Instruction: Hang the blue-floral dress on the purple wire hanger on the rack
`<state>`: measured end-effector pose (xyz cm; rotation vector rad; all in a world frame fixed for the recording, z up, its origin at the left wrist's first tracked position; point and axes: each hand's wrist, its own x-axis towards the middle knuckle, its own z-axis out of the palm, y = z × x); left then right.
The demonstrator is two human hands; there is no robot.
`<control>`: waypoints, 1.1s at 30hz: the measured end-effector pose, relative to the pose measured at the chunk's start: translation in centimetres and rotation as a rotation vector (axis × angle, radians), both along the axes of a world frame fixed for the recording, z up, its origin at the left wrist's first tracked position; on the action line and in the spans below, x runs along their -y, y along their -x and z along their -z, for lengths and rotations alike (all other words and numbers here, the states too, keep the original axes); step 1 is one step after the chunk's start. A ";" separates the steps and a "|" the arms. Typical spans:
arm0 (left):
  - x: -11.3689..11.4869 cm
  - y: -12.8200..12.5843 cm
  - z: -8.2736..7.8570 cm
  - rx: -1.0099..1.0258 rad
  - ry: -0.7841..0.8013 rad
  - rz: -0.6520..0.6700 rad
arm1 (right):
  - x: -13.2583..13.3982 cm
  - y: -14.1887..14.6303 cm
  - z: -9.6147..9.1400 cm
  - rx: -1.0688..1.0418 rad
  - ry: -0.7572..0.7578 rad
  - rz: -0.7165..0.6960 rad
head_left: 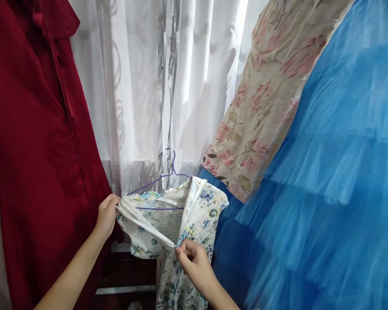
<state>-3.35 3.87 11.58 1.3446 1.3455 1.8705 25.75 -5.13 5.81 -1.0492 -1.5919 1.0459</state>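
Note:
A white dress with blue and yellow flowers (207, 215) hangs on a thin purple hanger (155, 178), which is hooked onto a narrow hanging strip. My left hand (107, 213) is closed on the garment's left shoulder edge and pulls it outward. At the bottom of the V neckline, my right hand (194, 260) pinches the fabric between thumb and fingers. The neckline gapes between my two hands, and the hanger's lower bar shows through it. The right shoulder rests over the hanger's arm.
A dark red garment (42, 150) hangs close on the left. On the right hang a beige cloth with pink flowers (248, 120) and a tiered blue tulle dress (326, 181). Behind are white curtains (200, 77) with metallic strips (168, 94); dark slats (129, 271) show low down.

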 end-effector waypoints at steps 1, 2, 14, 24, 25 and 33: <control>0.2 0.1 0.6 0.081 0.000 0.031 | -0.1 -0.1 0.1 -0.028 0.018 0.006; 0.4 0.1 1.1 0.133 0.000 0.054 | -0.2 -0.2 0.3 -0.059 0.034 0.013; 1.5 -4.5 9.8 0.085 0.257 0.359 | -1.1 -1.8 5.1 -0.193 0.133 0.071; 4.7 -10.1 9.7 0.289 0.349 0.593 | -4.2 -8.7 7.2 -0.158 0.135 0.361; 5.0 -10.3 9.6 0.333 0.361 0.607 | -4.3 -9.2 8.0 -0.142 0.136 0.377; 8.1 -11.8 6.7 0.402 0.415 0.658 | -2.2 -9.8 13.6 0.020 0.201 0.365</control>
